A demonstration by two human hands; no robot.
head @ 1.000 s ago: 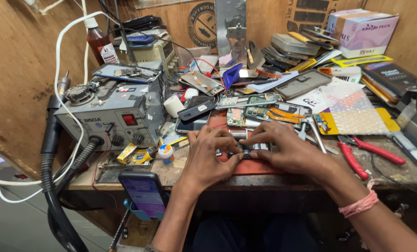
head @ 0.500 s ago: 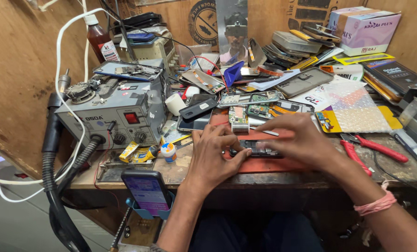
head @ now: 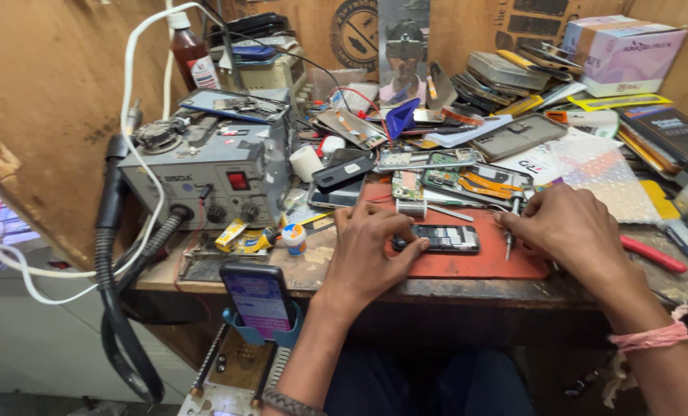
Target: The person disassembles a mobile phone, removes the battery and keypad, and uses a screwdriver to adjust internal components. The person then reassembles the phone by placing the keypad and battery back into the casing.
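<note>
Small opened phone point(head: 438, 239) flat on red mat point(head: 475, 266), near edge of tabletop point(head: 205, 270). Left hand point(head: 371, 246) pinching its left end. Right hand point(head: 571, 227) pinching thin screwdriver point(head: 508, 245), tip down beside phone. Likely light, stiff, easy to break; best held by side edges.

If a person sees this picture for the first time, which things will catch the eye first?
Probably the two hands at the centre: the left hand steadies a small dark phone on a red mat, while the right hand holds a screwdriver upright beside it. At left stands a grey soldering station with a thick black hose.
</note>
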